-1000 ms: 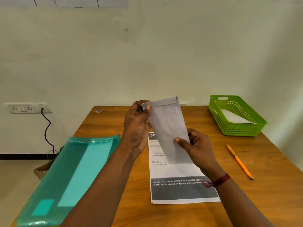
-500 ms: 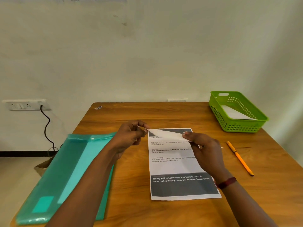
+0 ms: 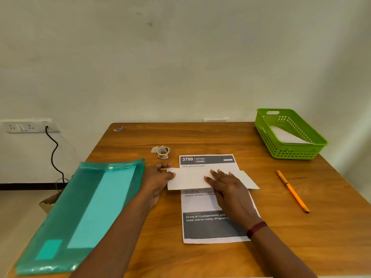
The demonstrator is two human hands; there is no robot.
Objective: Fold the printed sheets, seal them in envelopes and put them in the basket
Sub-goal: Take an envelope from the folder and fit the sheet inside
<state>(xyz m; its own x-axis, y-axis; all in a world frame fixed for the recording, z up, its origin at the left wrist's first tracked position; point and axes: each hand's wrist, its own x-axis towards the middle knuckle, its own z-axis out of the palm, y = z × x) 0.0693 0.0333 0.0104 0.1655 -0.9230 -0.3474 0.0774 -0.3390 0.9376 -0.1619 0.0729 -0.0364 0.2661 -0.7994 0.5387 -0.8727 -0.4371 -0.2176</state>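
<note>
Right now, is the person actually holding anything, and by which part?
Only the white envelope, lying across the printed sheet. The right hand presses flat on its middle; the left hand meets its left end, pinching or merely touching, unclear.

A wooden table (image 3: 200, 137) fills the lower frame. On it lie a teal folder (image 3: 90, 207) at lower left, a printed sheet (image 3: 202, 203) at centre, a small tape roll (image 3: 163, 152) just above and left of the sheet, an orange pencil (image 3: 292, 191) at right — and a green basket (image 3: 295, 152) at upper right.
</note>
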